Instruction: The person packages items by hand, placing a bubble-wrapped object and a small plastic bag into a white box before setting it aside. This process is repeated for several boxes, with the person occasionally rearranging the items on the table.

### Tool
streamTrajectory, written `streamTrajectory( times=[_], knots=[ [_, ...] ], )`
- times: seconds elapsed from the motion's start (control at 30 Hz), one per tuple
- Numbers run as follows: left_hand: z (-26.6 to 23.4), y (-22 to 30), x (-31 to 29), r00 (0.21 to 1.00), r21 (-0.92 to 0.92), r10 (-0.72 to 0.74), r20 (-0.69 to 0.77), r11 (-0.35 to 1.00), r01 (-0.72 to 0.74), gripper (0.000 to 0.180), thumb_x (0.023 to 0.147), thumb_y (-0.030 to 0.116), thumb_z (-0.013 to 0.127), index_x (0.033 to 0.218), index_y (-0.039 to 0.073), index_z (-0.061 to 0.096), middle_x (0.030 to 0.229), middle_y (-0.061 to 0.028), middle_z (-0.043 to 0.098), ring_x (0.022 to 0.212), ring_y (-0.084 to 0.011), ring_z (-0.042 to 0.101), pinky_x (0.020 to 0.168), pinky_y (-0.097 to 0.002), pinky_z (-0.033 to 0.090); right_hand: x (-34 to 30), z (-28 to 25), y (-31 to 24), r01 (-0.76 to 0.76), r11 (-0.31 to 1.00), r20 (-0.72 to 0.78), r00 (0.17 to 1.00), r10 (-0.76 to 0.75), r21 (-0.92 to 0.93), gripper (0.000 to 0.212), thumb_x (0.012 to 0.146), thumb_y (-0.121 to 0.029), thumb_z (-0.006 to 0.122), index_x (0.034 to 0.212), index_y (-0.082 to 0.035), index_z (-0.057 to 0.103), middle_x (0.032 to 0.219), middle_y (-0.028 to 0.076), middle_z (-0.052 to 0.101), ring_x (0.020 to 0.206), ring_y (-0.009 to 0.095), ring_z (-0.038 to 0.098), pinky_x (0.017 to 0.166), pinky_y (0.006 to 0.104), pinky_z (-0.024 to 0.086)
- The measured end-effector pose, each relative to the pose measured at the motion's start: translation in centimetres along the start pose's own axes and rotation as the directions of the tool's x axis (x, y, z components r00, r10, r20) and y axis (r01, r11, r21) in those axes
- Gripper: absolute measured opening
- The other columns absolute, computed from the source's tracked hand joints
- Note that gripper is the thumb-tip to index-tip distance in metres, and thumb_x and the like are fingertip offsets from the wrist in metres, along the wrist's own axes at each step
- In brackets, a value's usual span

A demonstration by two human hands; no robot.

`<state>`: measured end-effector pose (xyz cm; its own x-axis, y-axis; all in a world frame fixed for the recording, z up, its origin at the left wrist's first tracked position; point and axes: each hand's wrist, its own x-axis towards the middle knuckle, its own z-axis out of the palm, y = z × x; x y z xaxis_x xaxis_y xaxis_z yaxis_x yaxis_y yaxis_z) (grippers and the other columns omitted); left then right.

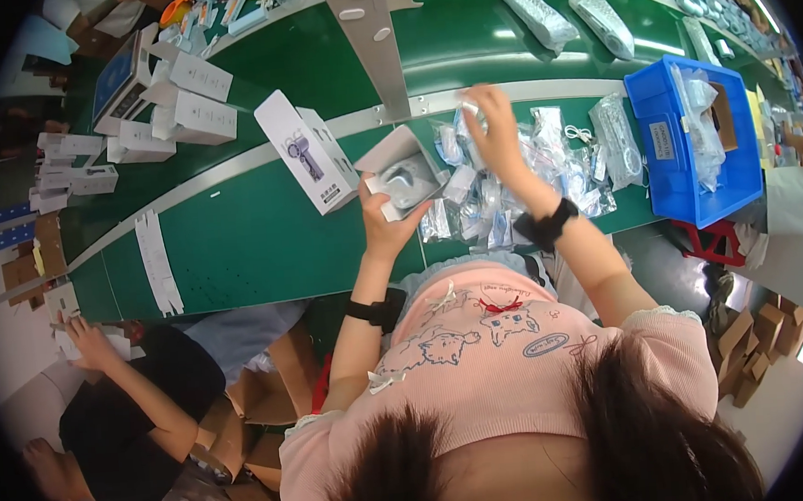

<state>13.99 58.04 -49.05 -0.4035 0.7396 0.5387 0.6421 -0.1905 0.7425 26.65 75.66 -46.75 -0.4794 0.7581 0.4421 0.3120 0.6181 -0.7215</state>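
Note:
My left hand (386,224) is wrapped round a small white open box (424,151), tilted on its side with its mouth toward me. Inside it lies a rounded thing in clear plastic (404,187). My right hand (497,132) is raised over a spread of small clear bags (497,211) holding white and pale blue parts. Its fingers are bent together near a whitish bit at their tips, too small to name. Just left of the held box stands a white carton (306,155) with a handheld fan pictured on it, its flap up.
At the right stands a blue bin (641,150) with plastic bags inside. Bubble-wrapped items (537,16) lie beyond the metal rail (363,39). White cartons (192,116) stand at the far left, near a paper strip (157,263). A co-worker's hand (92,345) is at lower left.

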Motion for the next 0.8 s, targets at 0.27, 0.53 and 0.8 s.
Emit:
streamTrajectory(
  times=[0.27, 0.53, 0.8],
  knots=[
    [-2.1, 5.0, 3.4, 0.939, 0.133, -0.312, 0.142, 0.946, 0.295, 0.041, 0.065, 0.008, 0.071, 0.096, 0.003, 0.045, 0.116, -0.021, 0.043, 0.102, -0.0355, 0.048, 0.082, -0.0376, 0.042, 0.1, 4.5, 9.1, -0.202, 0.808, 0.273, 0.873, 0.405, -0.554, 0.027, 0.067, -0.01, 0.066, 0.09, -0.001, 0.055, 0.107, 0.017, 0.048, 0.095, 0.034, 0.046, 0.077, 0.0396, 0.043],
    [-3.2, 5.0, 5.3, 0.867, 0.217, -0.475, 0.149, 0.871, 0.44, 0.015, 0.068, 0.004, 0.065, 0.073, -0.002, 0.052, 0.09, -0.0166, 0.057, 0.078, -0.0316, 0.057, 0.067, -0.0358, 0.044, 2.0, -0.9, 2.2, -0.298, 0.914, 0.172, 0.951, 0.258, 0.274, 0.016, 0.067, -0.001, 0.064, 0.075, -0.001, 0.05, 0.088, 0.014, 0.058, 0.081, 0.028, 0.056, 0.066, 0.0315, 0.046],
    [-2.5, 3.8, 5.9, 0.852, 0.12, -0.523, 0.005, 0.846, 0.519, 0.014, 0.071, 0.007, 0.066, 0.069, -0.002, 0.055, 0.065, -0.0082, 0.057, 0.054, -0.0106, 0.049, 0.051, -0.0254, 0.039, 1.8, -3.5, -6.9, 0.557, 0.711, 0.376, 0.606, -0.701, 0.43, 0.018, 0.065, -0.001, 0.063, 0.079, -0.003, 0.053, 0.093, 0.011, 0.057, 0.091, 0.026, 0.053, 0.076, 0.0329, 0.045]
  ],
)
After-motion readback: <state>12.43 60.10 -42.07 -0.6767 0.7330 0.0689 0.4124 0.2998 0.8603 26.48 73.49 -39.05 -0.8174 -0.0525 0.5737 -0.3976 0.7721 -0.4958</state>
